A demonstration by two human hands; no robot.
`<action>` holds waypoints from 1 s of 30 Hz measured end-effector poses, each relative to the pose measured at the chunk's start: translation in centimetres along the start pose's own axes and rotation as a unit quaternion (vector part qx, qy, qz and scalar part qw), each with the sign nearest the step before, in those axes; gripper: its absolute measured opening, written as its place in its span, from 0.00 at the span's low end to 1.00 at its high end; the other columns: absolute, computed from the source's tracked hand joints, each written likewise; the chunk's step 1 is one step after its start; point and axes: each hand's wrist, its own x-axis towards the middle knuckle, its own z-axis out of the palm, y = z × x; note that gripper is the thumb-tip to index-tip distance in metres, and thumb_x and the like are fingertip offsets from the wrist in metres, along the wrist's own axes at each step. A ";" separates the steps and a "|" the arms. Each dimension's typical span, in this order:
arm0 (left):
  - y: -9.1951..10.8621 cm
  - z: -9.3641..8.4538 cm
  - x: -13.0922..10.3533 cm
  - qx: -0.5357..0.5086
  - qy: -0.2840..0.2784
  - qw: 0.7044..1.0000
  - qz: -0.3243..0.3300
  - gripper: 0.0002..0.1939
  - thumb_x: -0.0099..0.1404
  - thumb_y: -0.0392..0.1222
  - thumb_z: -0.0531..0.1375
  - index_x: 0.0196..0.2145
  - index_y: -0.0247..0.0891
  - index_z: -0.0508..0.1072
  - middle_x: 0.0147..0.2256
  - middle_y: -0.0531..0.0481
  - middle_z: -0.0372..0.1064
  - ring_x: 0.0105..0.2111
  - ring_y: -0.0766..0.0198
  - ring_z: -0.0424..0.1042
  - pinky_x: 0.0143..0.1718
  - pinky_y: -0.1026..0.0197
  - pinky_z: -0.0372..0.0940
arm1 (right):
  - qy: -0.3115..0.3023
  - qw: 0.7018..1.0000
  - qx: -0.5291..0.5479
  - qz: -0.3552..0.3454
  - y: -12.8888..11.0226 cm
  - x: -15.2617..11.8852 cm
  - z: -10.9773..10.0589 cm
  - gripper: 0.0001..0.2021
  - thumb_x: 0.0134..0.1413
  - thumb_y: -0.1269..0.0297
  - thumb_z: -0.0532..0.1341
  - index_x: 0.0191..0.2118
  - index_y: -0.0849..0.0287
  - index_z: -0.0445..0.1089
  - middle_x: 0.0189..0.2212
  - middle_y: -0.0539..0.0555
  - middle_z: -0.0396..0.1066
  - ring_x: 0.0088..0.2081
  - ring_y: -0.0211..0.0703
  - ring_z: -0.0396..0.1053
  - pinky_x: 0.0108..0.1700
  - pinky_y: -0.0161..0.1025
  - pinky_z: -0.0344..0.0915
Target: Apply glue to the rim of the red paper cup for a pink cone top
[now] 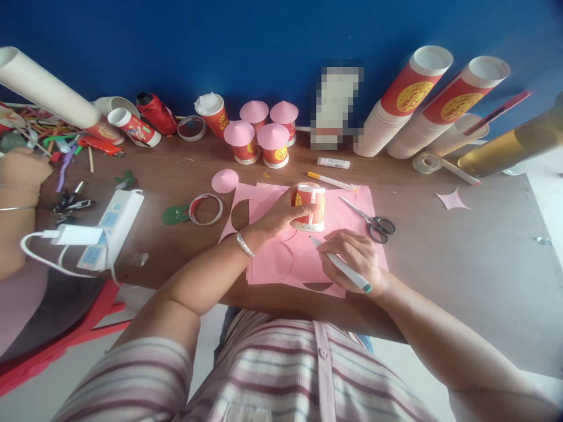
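My left hand is wrapped round a red and white paper cup, upright over pink paper sheets that have round holes cut in them. In my right hand is a white marker with a green end; its tip points up-left, just below the cup and apart from it. Black-handled scissors lie on the paper's right edge. A yellow-capped marker rests near the top edge of the sheets. A loose pink cone sits to the upper left of the paper.
Several cups with pink cone tops stand behind. Tall cup stacks lean at the back right, near a tape roll. A power strip and tape ring lie left. Another person's arm is at the far left.
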 end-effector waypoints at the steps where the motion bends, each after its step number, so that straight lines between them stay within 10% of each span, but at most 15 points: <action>1: 0.0 0.0 0.0 -0.007 -0.001 1.000 -0.003 0.30 0.53 0.53 0.73 0.49 0.39 0.69 0.43 0.46 0.71 0.45 0.57 0.71 0.45 0.55 0.66 | 0.001 1.000 -0.002 -0.004 0.0 0.0 0.0 0.13 0.55 0.79 0.59 0.42 0.54 0.67 0.26 0.48 0.71 0.28 0.40 0.73 0.34 0.39 0.75; 30: 0.2 0.1 0.0 0.041 -0.013 0.999 0.010 0.30 0.54 0.52 0.73 0.49 0.39 0.68 0.45 0.45 0.70 0.44 0.58 0.69 0.42 0.58 0.65 | -0.020 0.999 -0.007 0.034 0.1 -0.2 0.1 0.10 0.58 0.77 0.60 0.42 0.56 0.68 0.30 0.50 0.74 0.28 0.39 0.71 0.31 0.37 0.68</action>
